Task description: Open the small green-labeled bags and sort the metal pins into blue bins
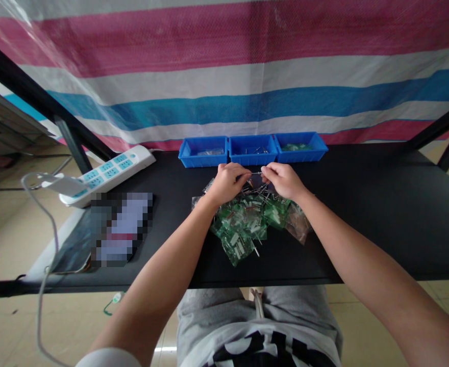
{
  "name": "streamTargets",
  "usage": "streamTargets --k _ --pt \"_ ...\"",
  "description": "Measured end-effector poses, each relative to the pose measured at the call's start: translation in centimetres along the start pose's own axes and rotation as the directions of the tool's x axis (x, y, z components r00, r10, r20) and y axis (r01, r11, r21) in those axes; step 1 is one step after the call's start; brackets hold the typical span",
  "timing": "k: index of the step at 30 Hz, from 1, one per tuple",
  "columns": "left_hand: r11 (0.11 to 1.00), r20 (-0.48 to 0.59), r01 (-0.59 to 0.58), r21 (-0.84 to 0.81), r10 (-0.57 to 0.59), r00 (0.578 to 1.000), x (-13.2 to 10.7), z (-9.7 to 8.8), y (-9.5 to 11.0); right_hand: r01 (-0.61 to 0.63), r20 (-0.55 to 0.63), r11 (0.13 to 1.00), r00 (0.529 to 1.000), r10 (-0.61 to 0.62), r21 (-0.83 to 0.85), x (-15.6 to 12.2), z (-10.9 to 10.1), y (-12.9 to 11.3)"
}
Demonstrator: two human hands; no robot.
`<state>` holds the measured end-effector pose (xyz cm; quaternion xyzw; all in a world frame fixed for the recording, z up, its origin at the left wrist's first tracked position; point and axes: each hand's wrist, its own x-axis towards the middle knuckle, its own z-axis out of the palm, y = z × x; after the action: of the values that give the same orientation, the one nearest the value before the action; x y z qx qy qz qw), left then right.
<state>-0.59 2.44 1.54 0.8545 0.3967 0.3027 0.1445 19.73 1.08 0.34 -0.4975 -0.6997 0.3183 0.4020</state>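
Note:
My left hand (226, 182) and my right hand (281, 180) meet above a heap of small clear bags with green contents (247, 221) on the black table (381, 214). Both hands are closed in a pinch on a thin metal pin (255, 174) stretched between their fingertips. Loose pins lie on top of the heap just under the hands. Three blue bins stand behind the hands: the left bin (203, 151) holds a clear bag, the middle bin (253, 149) holds a few pins, the right bin (300, 147) holds green pieces.
A white power strip (105, 173) with a grey cable lies at the table's back left. A blurred-out flat object (121, 229) rests near the left front edge. A striped tarp (247, 76) hangs behind the table. Black frame posts stand at both sides.

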Motion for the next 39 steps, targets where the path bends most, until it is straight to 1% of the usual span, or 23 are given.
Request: streamTargets --k 2,4,8,12,16,18,20,23,25,27,29,34,39 --pt "0.999 0.018 0.038 0.001 -0.038 0.999 0.0 -0.1 0.1 0.003 0.004 1.0 1.0 -0.003 0.001 0.0 0.0 -0.1" --pt "0.998 0.025 0.058 -0.018 -0.058 0.998 0.0 -0.1 0.3 0.011 -0.017 0.999 1.0 -0.011 0.031 0.0 0.0 -0.2" --pt "0.995 -0.017 0.038 -0.093 -0.039 0.999 -0.1 -0.1 0.3 0.02 -0.062 0.991 0.998 -0.012 0.131 0.1 0.2 -0.2" --pt "0.987 -0.03 0.079 -0.138 -0.084 0.996 0.0 -0.1 0.4 0.026 -0.062 0.979 0.998 -0.014 0.201 0.2 0.3 -0.2" --pt "0.975 -0.04 0.096 -0.2 -0.106 0.994 -0.1 0.0 0.4 0.045 -0.077 0.974 0.997 -0.029 0.221 0.2 0.4 0.1" --pt "0.971 -0.092 0.107 -0.216 -0.129 0.987 0.0 0.2 0.2 0.058 -0.11 0.977 0.993 -0.036 0.204 0.2 0.4 0.3" --pt "0.97 -0.199 0.14 -0.198 -0.18 0.963 0.1 0.5 -0.3 0.054 -0.14 0.982 0.99 -0.029 0.182 0.3 0.4 0.6" --pt "0.955 -0.36 0.262 -0.139 -0.295 0.885 0.5 0.5 -1.1 0.024 -0.133 0.99 0.991 -0.006 0.14 0.4 0.3 0.9" --pt "0.925 -0.416 0.361 -0.117 -0.376 0.828 0.7 0.3 -1.6 0.011 -0.093 0.996 0.996 -0.002 0.093 0.5 0.3 0.9" --pt "0.893 -0.431 0.435 -0.117 -0.44 0.788 0.8 0.1 -1.9 0.009 -0.058 1.0 0.998 -0.008 0.026 0.4 0.3 0.7" --pt "0.871 -0.418 0.477 -0.115 -0.478 0.773 0.9 0.0 -2.1 0.023 -0.053 0.998 0.998 -0.027 -0.063 0.3 0.3 0.4" --pt "0.845 -0.37 0.53 -0.075 -0.517 0.772 0.7 0.0 -2.4 0.111 -0.107 0.944 0.983 -0.151 -0.312 0.2 0.1 -0.1" --pt "0.836 -0.358 0.542 -0.09 -0.535 0.765 0.8 0.0 -2.5 0.182 -0.065 0.905 0.973 -0.223 -0.383 0.2 0.1 0.0"
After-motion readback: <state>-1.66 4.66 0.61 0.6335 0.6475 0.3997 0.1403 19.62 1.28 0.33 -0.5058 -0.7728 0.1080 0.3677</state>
